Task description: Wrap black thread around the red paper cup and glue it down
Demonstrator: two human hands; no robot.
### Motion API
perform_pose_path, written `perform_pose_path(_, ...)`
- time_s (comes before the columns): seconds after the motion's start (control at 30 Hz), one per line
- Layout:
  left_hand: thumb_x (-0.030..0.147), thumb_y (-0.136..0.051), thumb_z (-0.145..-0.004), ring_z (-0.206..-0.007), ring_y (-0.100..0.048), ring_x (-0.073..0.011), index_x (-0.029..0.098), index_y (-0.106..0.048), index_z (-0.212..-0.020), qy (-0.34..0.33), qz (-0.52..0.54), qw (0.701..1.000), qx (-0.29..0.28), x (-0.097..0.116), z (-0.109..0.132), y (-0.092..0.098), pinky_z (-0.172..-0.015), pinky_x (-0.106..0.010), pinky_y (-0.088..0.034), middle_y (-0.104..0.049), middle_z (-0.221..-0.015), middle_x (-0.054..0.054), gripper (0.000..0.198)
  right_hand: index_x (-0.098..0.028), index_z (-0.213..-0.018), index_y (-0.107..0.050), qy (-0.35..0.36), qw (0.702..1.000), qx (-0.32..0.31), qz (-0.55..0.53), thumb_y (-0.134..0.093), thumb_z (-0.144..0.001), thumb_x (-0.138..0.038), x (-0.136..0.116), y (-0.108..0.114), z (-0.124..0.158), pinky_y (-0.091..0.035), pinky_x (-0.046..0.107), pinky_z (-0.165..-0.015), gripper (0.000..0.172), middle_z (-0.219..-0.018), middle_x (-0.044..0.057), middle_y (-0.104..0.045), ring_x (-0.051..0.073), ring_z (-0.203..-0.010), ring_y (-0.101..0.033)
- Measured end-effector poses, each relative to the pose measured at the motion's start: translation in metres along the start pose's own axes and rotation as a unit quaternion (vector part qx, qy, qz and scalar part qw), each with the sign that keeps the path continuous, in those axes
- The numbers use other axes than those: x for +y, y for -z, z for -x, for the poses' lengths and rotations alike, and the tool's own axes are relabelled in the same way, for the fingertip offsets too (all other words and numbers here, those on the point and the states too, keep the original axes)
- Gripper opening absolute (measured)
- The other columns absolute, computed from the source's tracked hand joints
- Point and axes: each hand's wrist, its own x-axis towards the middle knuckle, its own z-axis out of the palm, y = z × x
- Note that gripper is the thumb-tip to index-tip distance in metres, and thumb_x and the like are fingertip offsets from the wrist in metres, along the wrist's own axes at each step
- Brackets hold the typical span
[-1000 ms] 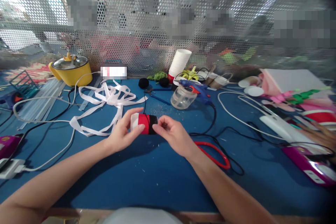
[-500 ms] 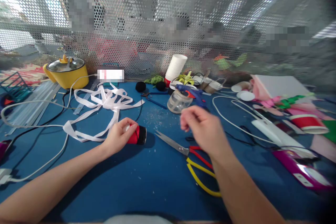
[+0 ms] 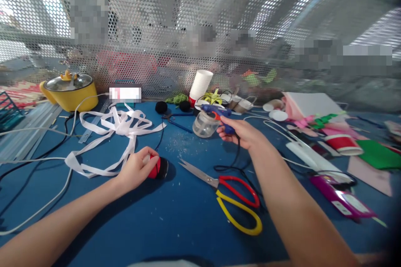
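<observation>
My left hand (image 3: 140,167) is closed round a small red cup with a black band (image 3: 159,168), tilted on its side just above the blue table. A blue glue gun with an orange trigger (image 3: 226,111) lies across a clear plastic jar (image 3: 204,126). My right hand (image 3: 236,131) has its fingers wrapped round the glue gun's handle. Below and between the hands lie large scissors (image 3: 216,183) with one red and one yellow handle, blades pointing left. White ribbon (image 3: 125,121) lies in a loose tangle beyond my left hand.
At the back left stands a yellow pot with a glass lid (image 3: 72,89), beside clear glue sticks (image 3: 34,125). Stacked paper cups (image 3: 201,85) lean near two black balls. A white power strip (image 3: 313,160), a purple device (image 3: 341,200) and a red cup (image 3: 343,145) lie at right.
My right hand has moved forward from above the scissors and taken hold of the glue gun's handle. My left hand still holds the red cup. The whole view has shifted slightly.
</observation>
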Motion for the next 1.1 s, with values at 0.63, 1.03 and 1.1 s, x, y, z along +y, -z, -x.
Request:
perform_pose_path(0.63,0.032,-0.041,-0.087,-0.061,-0.054,-0.0138,0.017,-0.057,-0.086,0.006,-0.001,0.999,0.035,-0.001,-0.003,0.003,-0.058,-0.024,-0.041,-0.061,-0.068,-0.001,0.022,-0.019,-0.077,-0.060,0.071,0.982,-0.174,0.015,-0.061,-0.073,-0.040,0.018,-0.054,0.085,-0.046,0.029,-0.054,0.022,-0.047,-0.001,-0.056,0.014,-0.048,-0.053)
perform_pose_path(1.03,0.035,-0.040,-0.086,-0.057,-0.051,-0.0130,0.016,-0.057,-0.085,0.036,-0.016,0.998,0.039,0.001,-0.008,0.001,-0.055,-0.024,-0.038,-0.060,-0.064,0.000,0.025,-0.023,-0.042,-0.040,0.101,0.932,-0.205,0.282,-0.046,-0.077,-0.051,0.028,-0.072,0.114,-0.045,0.028,-0.050,0.045,-0.037,0.000,-0.050,0.014,-0.039,-0.052)
perform_pose_path(1.1,0.035,-0.040,-0.086,-0.057,-0.051,-0.0131,0.015,-0.057,-0.084,0.040,-0.021,0.998,0.038,0.002,-0.009,0.001,-0.056,-0.024,-0.038,-0.060,-0.064,0.000,0.026,-0.023,-0.041,-0.039,0.103,0.927,-0.205,0.297,-0.045,-0.078,-0.050,0.030,-0.072,0.113,-0.045,0.027,-0.049,0.046,-0.038,0.001,-0.051,0.015,-0.039,-0.053)
